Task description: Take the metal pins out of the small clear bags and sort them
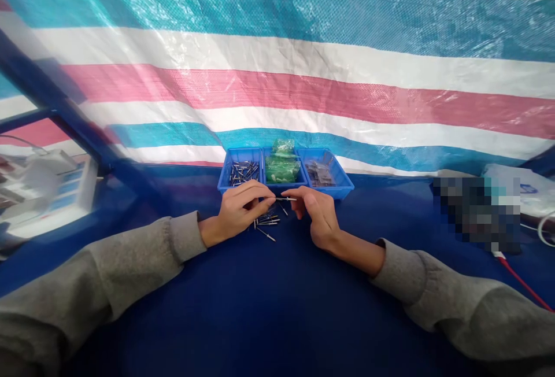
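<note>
In the head view, we count three blue bins (342,192) along the table's (295,307) far edge, holding metal pins (245,173), green packaging (281,170) and clear packets (318,173). Before them, our left hand's (243,206) grip pinches one pin (287,199); our right hand's (323,218) grip is partly open beside it, contact unclear.

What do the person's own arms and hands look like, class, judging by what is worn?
The left sleeve and right sleeve are long and plain grey, slightly mottled, each ending in a banded cuff. The left hand and right hand are bare, with no gloves visible.
</note>
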Demonstrator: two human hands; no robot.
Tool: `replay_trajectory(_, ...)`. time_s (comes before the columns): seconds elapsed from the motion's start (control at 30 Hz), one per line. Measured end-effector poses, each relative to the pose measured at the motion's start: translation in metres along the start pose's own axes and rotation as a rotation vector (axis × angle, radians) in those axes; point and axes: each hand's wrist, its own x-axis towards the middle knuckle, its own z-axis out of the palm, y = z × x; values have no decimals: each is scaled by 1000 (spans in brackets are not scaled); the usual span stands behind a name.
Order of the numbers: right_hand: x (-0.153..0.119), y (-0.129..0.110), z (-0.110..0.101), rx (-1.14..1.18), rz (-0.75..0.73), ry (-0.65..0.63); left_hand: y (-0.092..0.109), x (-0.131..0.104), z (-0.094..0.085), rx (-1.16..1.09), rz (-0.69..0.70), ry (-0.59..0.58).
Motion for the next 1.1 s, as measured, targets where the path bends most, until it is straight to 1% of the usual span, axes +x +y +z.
replay_trajectory(0.1, -2, 6, 1, 86, 68, 11, 0, -1, 0, 3, -2, 18)
replay_trajectory(0.23, -3, 9, 2, 104, 103, 12, 1, 1, 0, 5, 8, 26)
replay_trajectory(0.4, -2, 1, 3, 31, 154, 49, 2, 1, 0, 1, 1, 22)
replay_trajectory(0.53, -1, -3, 4, -54, 133, 62, 1, 0, 1, 10, -20, 24)
replay_trajectory(0.63, 1, -3, 4, -103, 114, 69, 0, -1, 1, 15, -4, 53)
replay_trajectory(0.73, 3, -2, 4, -196, 50, 47, 1, -1, 0, 18, 54, 70)
replay_trajectory(0.9, 4, 2, 7, -386, -92, -3, 6, -2, -3, 114, 199, -4)
replay_trajectory(1.0, 3, 4, 9, -470, -184, -28, 9, -1, -5, 165, 317, -11)
replay_trajectory(1.1, 2, 5, 11, -561, -261, -57, 10, 0, -6, 158, 454, -65)
